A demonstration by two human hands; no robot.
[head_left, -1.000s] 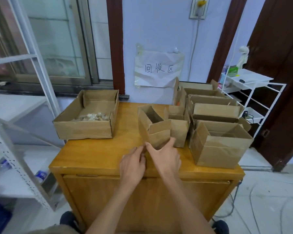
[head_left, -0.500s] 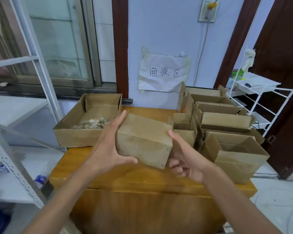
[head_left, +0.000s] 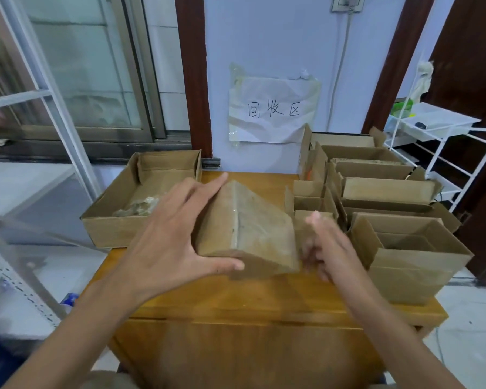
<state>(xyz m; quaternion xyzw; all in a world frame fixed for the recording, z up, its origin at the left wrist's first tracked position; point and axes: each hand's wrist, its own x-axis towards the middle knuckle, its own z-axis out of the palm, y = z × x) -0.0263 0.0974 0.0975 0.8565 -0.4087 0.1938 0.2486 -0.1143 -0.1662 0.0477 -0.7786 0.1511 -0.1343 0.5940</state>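
Note:
A small closed cardboard box [head_left: 253,228] is tilted above the wooden table [head_left: 236,299], its taped seam facing me. My left hand [head_left: 169,242] grips its left side: the thumb lies along the lower front edge and the fingers spread over the left face. At the box's right edge is my right hand [head_left: 328,248], blurred, with straight fingers and the thumb up. I cannot tell whether it touches the box.
A shallow open carton [head_left: 112,231] holding crumpled tape sits at the table's left. Several open cartons [head_left: 404,265] fill the right side, with smaller ones [head_left: 309,200] behind the held box. A white wire rack [head_left: 443,136] stands far right and a metal shelf [head_left: 26,265] left.
The box was lifted off the table and turned over between both hands. Now it has rotated further, seam towards me, and my right hand has come off its right side.

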